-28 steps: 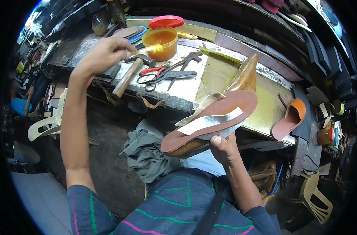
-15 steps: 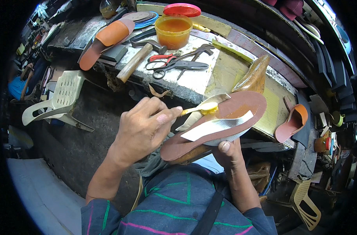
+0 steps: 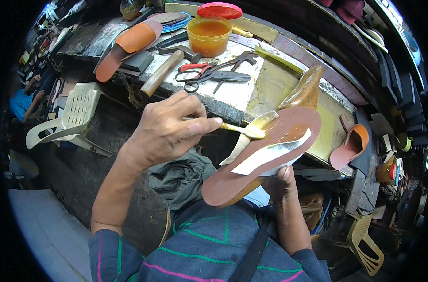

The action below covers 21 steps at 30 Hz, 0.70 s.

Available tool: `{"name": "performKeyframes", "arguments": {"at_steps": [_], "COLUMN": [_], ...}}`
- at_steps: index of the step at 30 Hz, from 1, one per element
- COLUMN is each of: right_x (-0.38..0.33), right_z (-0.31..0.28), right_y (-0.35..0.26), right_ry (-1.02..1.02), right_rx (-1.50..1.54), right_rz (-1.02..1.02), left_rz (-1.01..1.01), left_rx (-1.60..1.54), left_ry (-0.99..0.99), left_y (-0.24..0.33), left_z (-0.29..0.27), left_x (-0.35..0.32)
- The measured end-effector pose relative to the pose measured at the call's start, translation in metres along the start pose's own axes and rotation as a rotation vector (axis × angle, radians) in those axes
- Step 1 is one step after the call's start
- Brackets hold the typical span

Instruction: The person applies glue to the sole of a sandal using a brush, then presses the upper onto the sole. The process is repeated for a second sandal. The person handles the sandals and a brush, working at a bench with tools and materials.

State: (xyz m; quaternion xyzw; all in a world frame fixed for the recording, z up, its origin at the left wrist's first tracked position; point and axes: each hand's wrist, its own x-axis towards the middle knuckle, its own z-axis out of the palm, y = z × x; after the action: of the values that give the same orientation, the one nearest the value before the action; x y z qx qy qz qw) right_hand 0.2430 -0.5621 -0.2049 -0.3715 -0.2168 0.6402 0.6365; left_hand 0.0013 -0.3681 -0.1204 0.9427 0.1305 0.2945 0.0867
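Pinched in my left hand [image 3: 169, 129] is a small toothbrush-like brush [image 3: 235, 128], its head coated in yellow glue. The brush head rests at the edge of a reddish-brown sole [image 3: 270, 155], beside the far pale strap end. Wet, shiny glue shows on the sole's middle. The sole sits bottom up on a wooden shoe last [image 3: 242, 191], seen only along its lower edge. White strap ends [image 3: 275, 152] fold over the sole from both sides. My right hand [image 3: 282, 183] grips the sandal on its last from below, thumb at its near edge; the other fingers are hidden.
On the bench ahead stand an open tub of amber glue [image 3: 208, 40], a hammer [image 3: 164, 70], scissors [image 3: 218, 77] and a second wooden last [image 3: 305, 89]. Orange sandals lie at left [image 3: 129, 47] and right [image 3: 350, 145]. A plastic chair [image 3: 75, 113] stands left.
The brush has moved slightly right and toward me across the sole, its head now lower. The sandal has tilted, its near end shifting right and closer to me. More wet glue shows.
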Motion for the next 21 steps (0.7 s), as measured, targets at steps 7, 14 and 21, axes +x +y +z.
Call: {"name": "performKeyframes", "arguments": {"at_steps": [7, 14, 21], "right_x": [0.001, 0.004, -0.002], "right_z": [-0.020, -0.027, -0.016], "right_y": [0.008, 0.017, 0.013], "right_ry": [0.044, 0.017, -0.022], "right_rx": [0.158, 0.117, 0.174], "right_rz": [-0.034, -0.132, 0.015], "left_rz": [-0.049, -0.145, -0.170], "left_rx": [-0.179, -0.390, -0.203], "left_ry": [-0.090, -0.099, 0.007], "left_y": [0.006, 0.024, 0.026], "left_z": [-0.013, -0.012, -0.006], "left_x": [-0.018, -0.042, -0.040]}}
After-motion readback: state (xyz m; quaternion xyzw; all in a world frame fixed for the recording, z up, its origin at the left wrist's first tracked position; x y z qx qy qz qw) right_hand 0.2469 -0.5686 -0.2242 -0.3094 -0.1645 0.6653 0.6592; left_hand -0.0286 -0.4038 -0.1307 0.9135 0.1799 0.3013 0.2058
